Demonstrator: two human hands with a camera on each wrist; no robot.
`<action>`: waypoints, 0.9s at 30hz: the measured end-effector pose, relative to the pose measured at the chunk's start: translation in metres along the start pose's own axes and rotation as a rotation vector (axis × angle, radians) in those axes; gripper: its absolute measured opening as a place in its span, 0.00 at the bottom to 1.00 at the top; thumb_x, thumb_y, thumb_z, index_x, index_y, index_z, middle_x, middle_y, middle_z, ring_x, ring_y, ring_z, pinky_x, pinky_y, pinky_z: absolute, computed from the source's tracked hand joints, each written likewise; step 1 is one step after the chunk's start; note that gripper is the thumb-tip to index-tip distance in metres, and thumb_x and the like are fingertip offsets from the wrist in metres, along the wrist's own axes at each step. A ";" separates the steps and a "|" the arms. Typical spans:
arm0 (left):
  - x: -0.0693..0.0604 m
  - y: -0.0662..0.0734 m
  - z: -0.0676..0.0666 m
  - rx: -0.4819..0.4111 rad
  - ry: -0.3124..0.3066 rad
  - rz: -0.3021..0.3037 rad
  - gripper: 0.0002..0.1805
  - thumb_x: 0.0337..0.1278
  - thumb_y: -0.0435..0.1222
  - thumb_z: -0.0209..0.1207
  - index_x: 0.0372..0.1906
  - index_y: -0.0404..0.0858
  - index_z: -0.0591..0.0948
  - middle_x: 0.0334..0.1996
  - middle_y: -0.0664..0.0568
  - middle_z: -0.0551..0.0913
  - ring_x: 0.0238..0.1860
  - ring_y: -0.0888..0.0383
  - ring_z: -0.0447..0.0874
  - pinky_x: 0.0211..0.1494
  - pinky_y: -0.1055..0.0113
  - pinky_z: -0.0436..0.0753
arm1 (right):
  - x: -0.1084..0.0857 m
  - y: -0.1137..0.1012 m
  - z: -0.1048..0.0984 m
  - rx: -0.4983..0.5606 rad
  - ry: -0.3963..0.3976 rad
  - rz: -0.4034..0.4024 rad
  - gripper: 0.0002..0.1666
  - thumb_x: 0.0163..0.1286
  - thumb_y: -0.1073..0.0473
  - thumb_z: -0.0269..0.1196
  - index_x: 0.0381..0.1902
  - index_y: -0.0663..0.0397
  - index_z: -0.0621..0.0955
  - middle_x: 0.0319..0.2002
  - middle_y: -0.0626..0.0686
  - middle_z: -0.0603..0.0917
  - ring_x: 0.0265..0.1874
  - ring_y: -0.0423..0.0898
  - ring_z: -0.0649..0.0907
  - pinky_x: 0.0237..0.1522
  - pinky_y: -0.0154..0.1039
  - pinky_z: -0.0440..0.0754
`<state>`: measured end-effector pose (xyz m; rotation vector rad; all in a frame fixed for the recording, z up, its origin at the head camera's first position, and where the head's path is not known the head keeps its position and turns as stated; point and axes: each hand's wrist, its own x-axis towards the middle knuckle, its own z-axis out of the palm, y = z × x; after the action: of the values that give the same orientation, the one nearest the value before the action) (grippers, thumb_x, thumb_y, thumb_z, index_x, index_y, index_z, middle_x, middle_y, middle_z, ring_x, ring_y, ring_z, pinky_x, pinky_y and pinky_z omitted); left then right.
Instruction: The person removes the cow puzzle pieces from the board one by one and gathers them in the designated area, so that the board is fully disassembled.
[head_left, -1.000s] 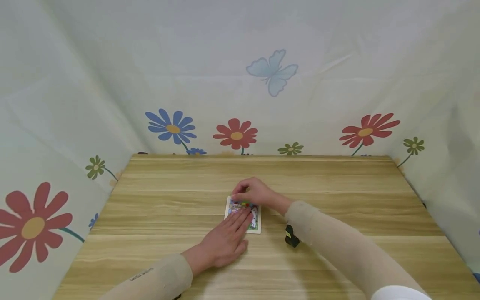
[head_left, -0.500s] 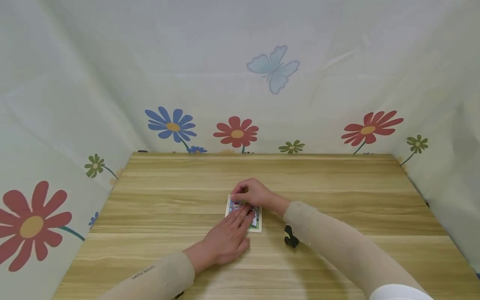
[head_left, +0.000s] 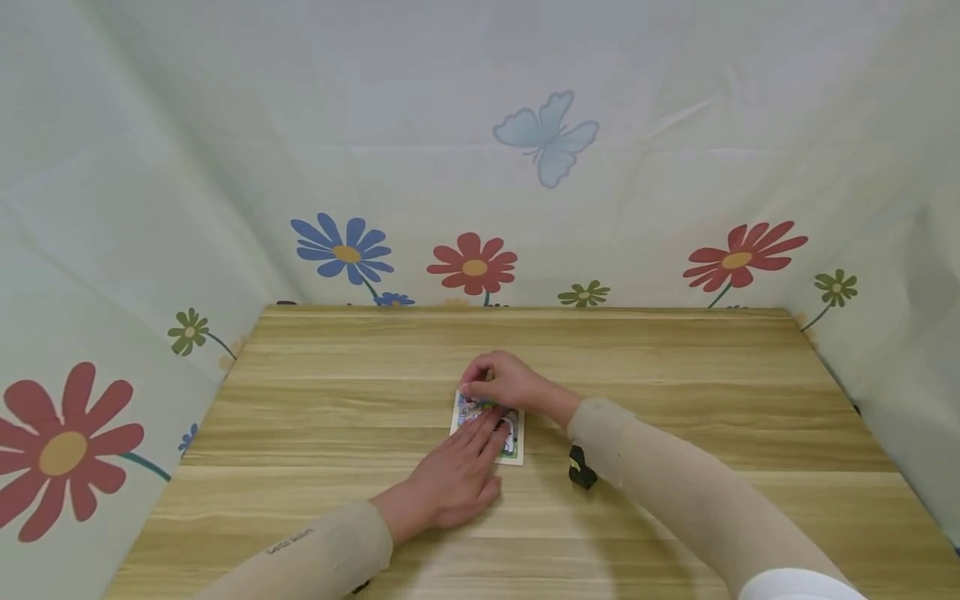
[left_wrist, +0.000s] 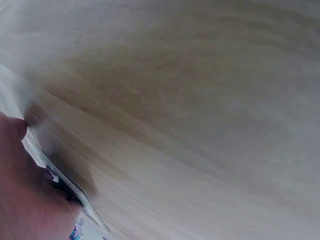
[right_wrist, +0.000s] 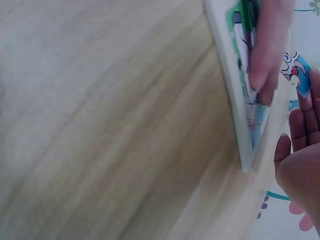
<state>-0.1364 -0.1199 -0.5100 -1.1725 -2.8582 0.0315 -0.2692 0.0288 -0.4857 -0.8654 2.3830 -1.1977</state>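
Observation:
A small square picture board (head_left: 513,450) with a pale border and cartoon print lies flat on the table. My left hand (head_left: 453,483) rests across its lower left part, fingers straight and covering some of the picture; in the left wrist view that hand (left_wrist: 30,200) lies over the board's edge. At the board's far edge is my right hand (head_left: 513,385), thumb and fingers curled together. The right wrist view shows this hand (right_wrist: 305,160) pinching a small blue piece (right_wrist: 301,77) with a cartoon face, raised off the board (right_wrist: 229,80).
The wood-grain table (head_left: 337,358) extends around the board. A black item (head_left: 581,468) is beside the right sleeve. Behind the table hangs a pale curtain (head_left: 637,192) printed with flowers and a butterfly.
My right hand has shifted slightly away from me and to the left at the board's far edge. My left hand keeps nearly the same place on the board.

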 end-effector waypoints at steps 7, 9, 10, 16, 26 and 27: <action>0.001 -0.002 0.001 0.015 0.002 0.012 0.37 0.67 0.49 0.40 0.72 0.30 0.54 0.72 0.35 0.49 0.73 0.45 0.45 0.71 0.54 0.53 | -0.004 -0.001 -0.011 0.006 -0.008 0.018 0.04 0.64 0.52 0.64 0.33 0.42 0.84 0.32 0.41 0.83 0.34 0.42 0.78 0.40 0.37 0.76; 0.001 -0.002 0.002 0.012 0.009 0.015 0.37 0.67 0.49 0.40 0.72 0.30 0.54 0.72 0.35 0.49 0.73 0.45 0.45 0.71 0.54 0.54 | -0.007 -0.001 -0.016 0.013 -0.017 0.020 0.04 0.64 0.52 0.64 0.33 0.42 0.85 0.32 0.41 0.84 0.35 0.42 0.78 0.40 0.38 0.77; 0.001 -0.002 0.002 0.009 0.012 0.017 0.37 0.67 0.49 0.40 0.72 0.30 0.54 0.72 0.36 0.49 0.73 0.45 0.44 0.71 0.54 0.54 | -0.008 -0.001 -0.019 0.016 -0.021 0.013 0.04 0.64 0.52 0.64 0.33 0.43 0.85 0.33 0.42 0.84 0.35 0.43 0.78 0.40 0.38 0.77; 0.000 -0.004 0.002 -0.005 0.044 0.035 0.37 0.66 0.48 0.42 0.72 0.29 0.55 0.72 0.35 0.50 0.72 0.44 0.45 0.71 0.53 0.55 | -0.015 -0.002 -0.036 -0.033 -0.026 -0.006 0.04 0.63 0.52 0.66 0.33 0.43 0.85 0.32 0.41 0.84 0.34 0.44 0.78 0.37 0.37 0.76; 0.000 -0.005 -0.001 -0.025 0.038 0.035 0.36 0.67 0.48 0.42 0.72 0.29 0.54 0.72 0.36 0.49 0.73 0.44 0.45 0.71 0.53 0.55 | -0.032 -0.003 -0.069 -0.049 -0.006 0.018 0.05 0.63 0.54 0.65 0.34 0.47 0.85 0.33 0.46 0.84 0.33 0.46 0.76 0.34 0.39 0.75; 0.000 -0.005 -0.001 -0.030 0.041 0.035 0.36 0.67 0.48 0.42 0.72 0.29 0.54 0.72 0.36 0.49 0.73 0.45 0.45 0.71 0.53 0.55 | -0.034 -0.002 -0.072 -0.043 -0.005 0.017 0.05 0.63 0.55 0.65 0.34 0.48 0.85 0.33 0.46 0.84 0.33 0.46 0.76 0.35 0.39 0.75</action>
<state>-0.1403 -0.1234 -0.5084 -1.2136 -2.8125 -0.0331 -0.2817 0.0936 -0.4408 -0.8583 2.4154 -1.1396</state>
